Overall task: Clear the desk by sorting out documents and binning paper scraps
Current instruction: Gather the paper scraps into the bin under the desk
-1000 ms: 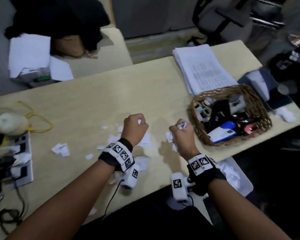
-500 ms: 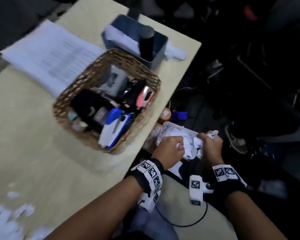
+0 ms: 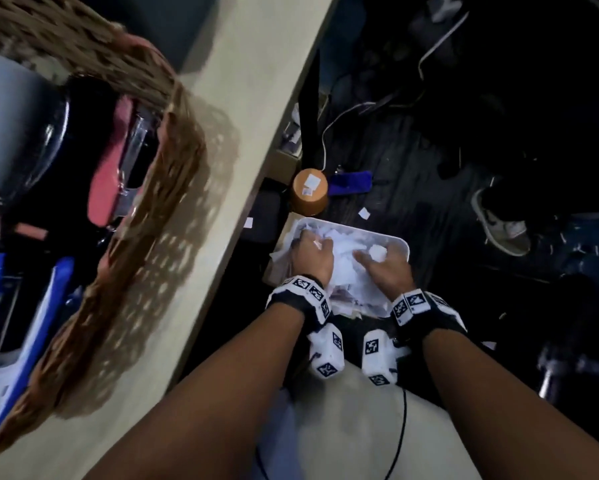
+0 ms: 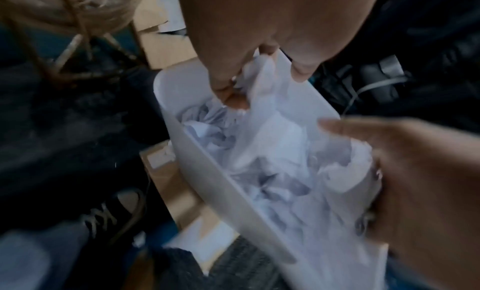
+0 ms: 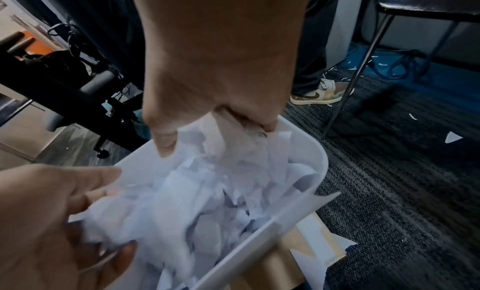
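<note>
A white plastic bin stands on the floor beside the desk, heaped with torn white paper scraps. Both hands reach down into it. My left hand curls thumb and fingers round a bunch of scraps over the bin's far end. Beside it, my right hand grips more scraps, which spill from its curled fingers onto the heap. The same bin shows in the left wrist view and the right wrist view. No documents are in sight.
A wicker basket of office items sits at the desk's edge, left of the bin. On the dark floor lie a brown tape roll, a blue object, cables, stray scraps and a person's shoe. Cardboard lies under the bin.
Both hands left the desk with fistfuls of scraps, swung right over its edge and dropped into the bin. The head view followed them down to the floor.
</note>
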Demonstrator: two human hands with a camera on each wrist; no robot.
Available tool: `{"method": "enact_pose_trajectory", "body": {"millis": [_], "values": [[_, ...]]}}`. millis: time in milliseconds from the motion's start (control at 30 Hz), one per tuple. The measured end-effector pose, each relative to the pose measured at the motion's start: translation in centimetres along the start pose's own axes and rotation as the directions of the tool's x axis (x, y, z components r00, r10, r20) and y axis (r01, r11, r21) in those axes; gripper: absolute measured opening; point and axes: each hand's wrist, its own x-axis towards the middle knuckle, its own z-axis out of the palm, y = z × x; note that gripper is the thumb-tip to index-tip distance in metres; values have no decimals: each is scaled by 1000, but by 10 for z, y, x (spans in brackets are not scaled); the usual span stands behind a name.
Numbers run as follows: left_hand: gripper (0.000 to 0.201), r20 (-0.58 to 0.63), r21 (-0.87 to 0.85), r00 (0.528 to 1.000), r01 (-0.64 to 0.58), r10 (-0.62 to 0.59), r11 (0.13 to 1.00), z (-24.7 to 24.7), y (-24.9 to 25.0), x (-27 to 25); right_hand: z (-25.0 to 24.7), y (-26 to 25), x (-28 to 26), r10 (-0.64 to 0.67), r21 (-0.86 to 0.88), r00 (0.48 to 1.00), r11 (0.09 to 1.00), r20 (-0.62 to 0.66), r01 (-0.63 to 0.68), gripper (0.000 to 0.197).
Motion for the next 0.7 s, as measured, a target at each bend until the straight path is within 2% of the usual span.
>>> {"method": "enact_pose_trajectory", "body": {"millis": [100,167,367,500,567,633,700], "values": [[48,78,193,992,-116,103,974,1,-8,-1,9,7,5,-2,76,1000,997,19,1,47],[51,112,243,981,-179,155,953,-8,-12,-11,7,5,-4,-23,64,1000,998,7,22,42],[49,203,261,947,-298,250,918,-64,-7,-80,-20,-28,-71,-172,-32,972,985,-161,169,36],[40,310,215,882,-429,355,877,-124,11,-152,-33,-81,-146,-282,-13,942,958,-182,285,22],[34,368,128,842,-466,395,875,-160,10,-187,-30,-106,-195,-408,10,896,909,-173,416,13],[26,387,64,813,-495,436,866,-200,-3,-219,-21,-126,-248,-550,23,822,829,-148,558,7],[22,356,25,810,-506,465,862,-241,-27,-250,-4,-140,-298,-711,10,698,700,-87,714,4]]}}
